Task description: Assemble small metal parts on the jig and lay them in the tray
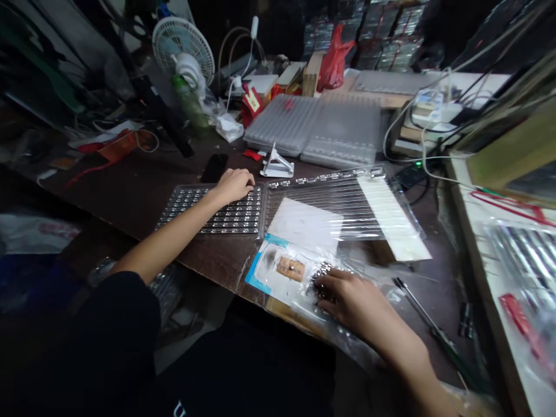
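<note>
Resting left hand (234, 186): is lying palm down across the top edge of a clear plastic tray (208, 211), its fingers loosely curled, released and grasping nothing.
Curling right hand (347, 298): is bending its fingers down onto a heap of small dark metal parts (322, 282) inside a clear plastic bag (286, 278), but whether it is pinching any of them cannot be told.
Filled tray: is sitting in the middle of the desk (208, 255), back from the near edge, and is carrying rows of small silvery parts.
Plastic bag: is spilling over the near edge of the desk, and a blue-and-white card (264, 269) and a tan label (290, 269) are showing through it.
Ridged tray (343, 202): is lying just right of the filled tray, touching it, with a white sheet (304, 223) and a paper strip (391, 217) lying on it.
Right side of the desk: a screwdriver (421, 313) is lying beside the right hand, and a power strip (410, 176) is glowing green near the far corner.
Far edge of the desk: stacked grey trays (313, 130), a black phone (215, 168) and a white phone stand (277, 165) are sitting there, while a desk fan (182, 52), a green bottle (189, 101) and a red plastic bag (334, 58) are standing behind them.
</note>
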A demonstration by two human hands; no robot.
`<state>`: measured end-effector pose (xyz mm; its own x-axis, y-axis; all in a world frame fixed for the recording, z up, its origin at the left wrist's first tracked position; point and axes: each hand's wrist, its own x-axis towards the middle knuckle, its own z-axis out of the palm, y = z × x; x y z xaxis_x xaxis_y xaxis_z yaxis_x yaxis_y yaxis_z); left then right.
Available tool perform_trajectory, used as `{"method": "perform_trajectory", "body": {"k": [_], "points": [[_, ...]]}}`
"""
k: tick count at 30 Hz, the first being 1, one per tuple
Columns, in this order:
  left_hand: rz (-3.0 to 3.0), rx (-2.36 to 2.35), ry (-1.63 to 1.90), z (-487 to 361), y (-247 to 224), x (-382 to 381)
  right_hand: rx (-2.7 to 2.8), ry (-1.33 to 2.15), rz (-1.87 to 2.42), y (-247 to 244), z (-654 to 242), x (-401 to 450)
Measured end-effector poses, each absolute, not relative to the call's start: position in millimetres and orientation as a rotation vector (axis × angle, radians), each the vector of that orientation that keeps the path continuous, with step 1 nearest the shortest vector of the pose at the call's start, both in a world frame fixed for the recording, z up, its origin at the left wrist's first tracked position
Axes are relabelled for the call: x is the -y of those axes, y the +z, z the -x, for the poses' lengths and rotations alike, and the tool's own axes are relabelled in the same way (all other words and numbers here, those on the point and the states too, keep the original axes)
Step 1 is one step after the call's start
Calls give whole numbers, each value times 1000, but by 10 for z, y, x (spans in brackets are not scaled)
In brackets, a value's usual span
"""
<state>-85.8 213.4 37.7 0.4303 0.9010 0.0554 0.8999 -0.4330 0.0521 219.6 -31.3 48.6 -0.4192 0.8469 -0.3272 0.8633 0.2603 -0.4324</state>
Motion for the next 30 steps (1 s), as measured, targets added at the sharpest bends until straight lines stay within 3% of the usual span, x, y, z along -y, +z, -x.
{"method": "perform_trajectory", "body": {"k": [5,11,17,23,30], "points": [[-2748,-1476,197,337,592,-2120,-2499,-822,-1610,512,-2163,333],[-2795,-965,477,-1032,684,-2069,-2585,-933,-1617,496,-2181,321],[-2857,-1009,585,-1949,500,-2143,-2668,-1110,-1614,413,-2230,263],[-2684,-868,747,-1797,530,-1965,-2668,-1166,-1744,330,-2234,219],[-2265,-692,960,-639,631,-983,-2891,-1233,-1664,343,-2204,223]]}}
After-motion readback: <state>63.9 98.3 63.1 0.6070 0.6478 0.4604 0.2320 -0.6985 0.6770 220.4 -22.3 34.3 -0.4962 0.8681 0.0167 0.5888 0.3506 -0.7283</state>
